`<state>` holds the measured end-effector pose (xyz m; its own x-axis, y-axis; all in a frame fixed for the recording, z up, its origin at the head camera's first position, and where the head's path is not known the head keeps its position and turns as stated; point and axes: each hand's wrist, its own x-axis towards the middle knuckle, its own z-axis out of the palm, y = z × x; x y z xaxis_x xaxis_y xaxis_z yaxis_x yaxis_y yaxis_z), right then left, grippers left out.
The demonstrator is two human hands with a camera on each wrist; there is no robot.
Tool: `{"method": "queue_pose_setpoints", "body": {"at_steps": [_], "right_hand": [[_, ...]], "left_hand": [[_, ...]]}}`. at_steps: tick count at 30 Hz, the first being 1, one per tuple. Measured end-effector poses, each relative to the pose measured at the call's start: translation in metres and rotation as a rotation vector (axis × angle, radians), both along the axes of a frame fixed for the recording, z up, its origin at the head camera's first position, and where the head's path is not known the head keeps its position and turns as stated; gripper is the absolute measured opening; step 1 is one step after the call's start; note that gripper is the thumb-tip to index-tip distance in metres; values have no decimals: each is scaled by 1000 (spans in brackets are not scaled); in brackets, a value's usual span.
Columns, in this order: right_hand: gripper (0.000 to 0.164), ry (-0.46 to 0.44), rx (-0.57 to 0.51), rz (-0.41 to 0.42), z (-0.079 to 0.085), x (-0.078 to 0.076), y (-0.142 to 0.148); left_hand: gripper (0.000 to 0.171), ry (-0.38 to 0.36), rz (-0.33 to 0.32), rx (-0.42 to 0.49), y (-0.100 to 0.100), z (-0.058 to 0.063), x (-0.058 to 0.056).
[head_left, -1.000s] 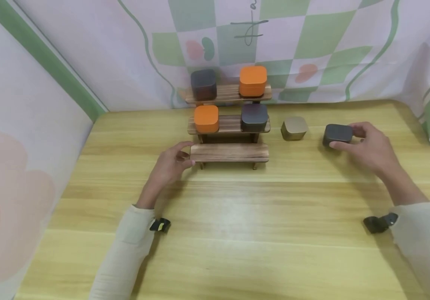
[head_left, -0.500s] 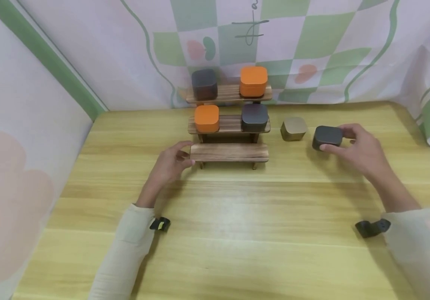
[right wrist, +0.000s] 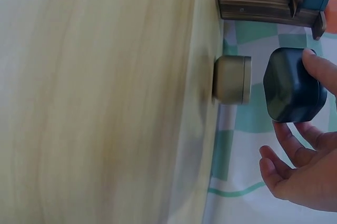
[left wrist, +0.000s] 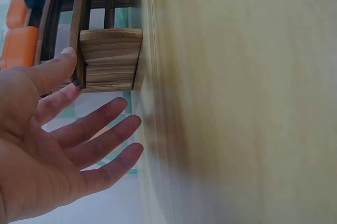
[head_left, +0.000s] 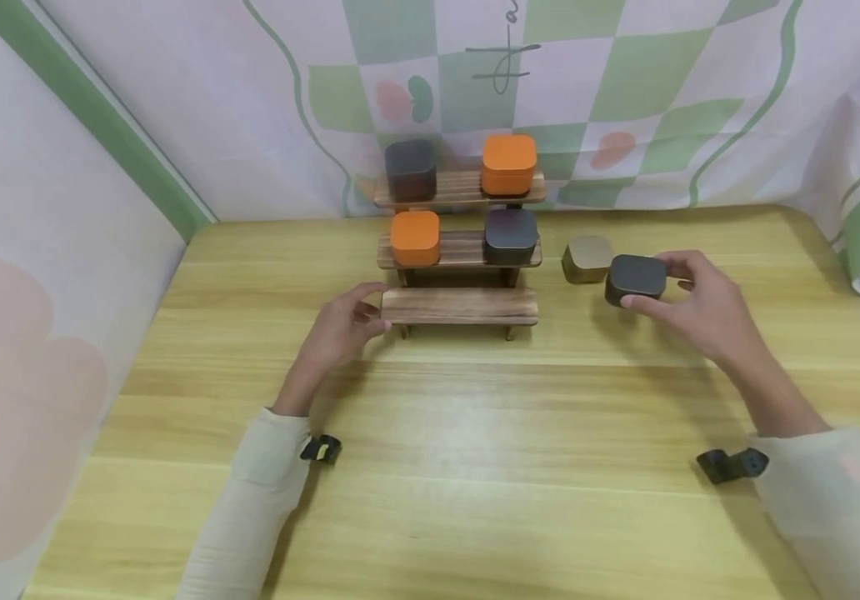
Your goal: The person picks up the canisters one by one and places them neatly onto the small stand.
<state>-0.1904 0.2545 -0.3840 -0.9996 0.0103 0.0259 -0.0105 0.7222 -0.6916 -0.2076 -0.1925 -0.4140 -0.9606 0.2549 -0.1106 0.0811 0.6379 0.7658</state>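
Observation:
My right hand (head_left: 711, 312) holds a dark rounded-square tin (head_left: 636, 279) between thumb and fingers. The right wrist view shows this tin (right wrist: 295, 84) raised off the table, near a gold tin (right wrist: 233, 79) that sits on the tabletop. My left hand (head_left: 340, 325) pinches the left end of the lowest step of a three-step wooden display stand (head_left: 460, 306) with thumb and index finger; its other fingers spread loosely in the left wrist view. On the stand's middle step are an orange tin (head_left: 415, 237) and a dark tin (head_left: 511, 237).
The top step bears another dark tin (head_left: 411, 170) at left and another orange tin (head_left: 508, 165) at right. Behind the wooden table (head_left: 460, 467) hangs a green-and-white checked cloth (head_left: 640, 75). A pale wall panel (head_left: 40, 208) stands along the left side.
My right hand has carried the dark tin leftward and slightly toward me, close to the gold tin. The left hand stays at the stand's end.

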Motion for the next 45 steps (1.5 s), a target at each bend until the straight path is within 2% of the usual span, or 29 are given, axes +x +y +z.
{"method": "queue_pose_setpoints", "body": {"at_steps": [18,33,45], "right_hand": [[80,33,-36,67,12,13,-33],[79,29,-12,125,27,21,-62],[78,25,-12,151,26,24,-84]], "left_hand": [[56,23,-7,-1,-1,-2,-1],[55,19,-7,25,-1,-1,2],[55,42,-14,19,-1,-4,-1]]}}
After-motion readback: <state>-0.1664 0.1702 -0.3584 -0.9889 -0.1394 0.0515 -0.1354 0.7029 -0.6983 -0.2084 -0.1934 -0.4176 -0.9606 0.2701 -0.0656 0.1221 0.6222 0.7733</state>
